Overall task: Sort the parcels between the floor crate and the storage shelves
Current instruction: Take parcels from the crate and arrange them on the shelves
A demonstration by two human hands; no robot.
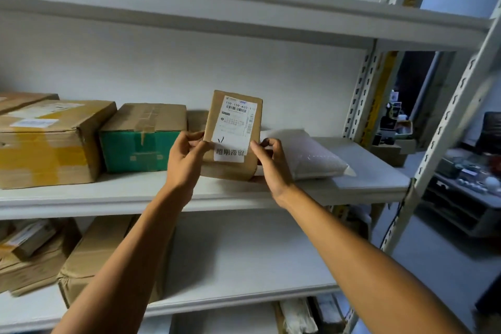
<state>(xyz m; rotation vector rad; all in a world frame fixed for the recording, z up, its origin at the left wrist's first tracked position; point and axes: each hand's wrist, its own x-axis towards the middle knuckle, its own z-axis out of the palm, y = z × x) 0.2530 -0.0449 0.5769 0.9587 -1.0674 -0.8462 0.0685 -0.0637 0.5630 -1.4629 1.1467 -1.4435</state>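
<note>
Fingers (193, 141) of both hands pinch the lower edges of a small brown parcel (233, 133), left hand (184, 163) and right hand (271, 163) equally close. It stands upright, long axis vertical, between them over the middle shelf (108, 198), beside the green-sided box (141, 141) and white mailer (309, 154).

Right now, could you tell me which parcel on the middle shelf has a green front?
The box with the green front, second from the left, beside the yellow-taped carton; the others are plain brown or white.
</note>
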